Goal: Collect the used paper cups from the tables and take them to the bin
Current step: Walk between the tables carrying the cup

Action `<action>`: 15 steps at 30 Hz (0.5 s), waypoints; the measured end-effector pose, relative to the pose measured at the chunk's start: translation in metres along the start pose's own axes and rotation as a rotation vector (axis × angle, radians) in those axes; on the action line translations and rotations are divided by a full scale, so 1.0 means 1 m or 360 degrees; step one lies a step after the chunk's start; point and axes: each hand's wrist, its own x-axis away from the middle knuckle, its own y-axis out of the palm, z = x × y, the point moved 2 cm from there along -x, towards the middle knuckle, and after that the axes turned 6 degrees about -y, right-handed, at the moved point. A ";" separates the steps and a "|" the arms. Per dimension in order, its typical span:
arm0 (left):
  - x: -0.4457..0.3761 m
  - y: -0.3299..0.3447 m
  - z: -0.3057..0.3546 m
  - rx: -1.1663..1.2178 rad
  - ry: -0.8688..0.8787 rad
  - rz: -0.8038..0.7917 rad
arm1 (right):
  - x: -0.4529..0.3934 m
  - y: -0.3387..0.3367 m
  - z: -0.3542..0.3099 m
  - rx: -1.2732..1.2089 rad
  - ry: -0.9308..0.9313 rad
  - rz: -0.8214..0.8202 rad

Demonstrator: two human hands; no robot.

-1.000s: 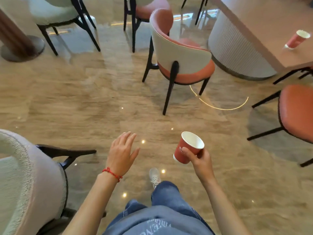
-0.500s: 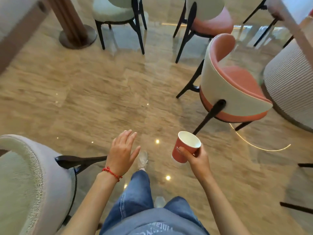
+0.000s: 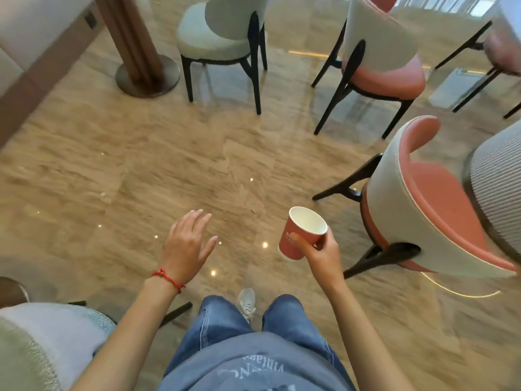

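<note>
While chairs [image 3: 439, 198] ring the glossy floor [image 3: 169, 170], right hand [image 3: 324, 252] grips red cup [image 3: 300, 235]; left hand [image 3: 187, 244] spread.

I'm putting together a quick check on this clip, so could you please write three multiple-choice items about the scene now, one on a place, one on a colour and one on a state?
1. Where is the paper cup?
A. On the floor
B. In the right hand
C. On a chair seat

2. What colour is the cord on the left wrist?
A. Red
B. Blue
C. Green

3. How is the left hand?
A. Gripping a chair back
B. Holding a second cup
C. Open, holding nothing

Answers:
1 B: the right hand has its fingers curled round the cup, held upright above the floor.
2 A: a red cord bracelet circles that wrist.
3 C: the left hand hangs in the air with its fingers spread, touching nothing.
</note>
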 end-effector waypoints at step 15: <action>-0.079 -0.029 -0.074 0.0159 -0.0830 0.0195 | -0.194 0.123 -0.040 0.0157 -0.0063 -0.0771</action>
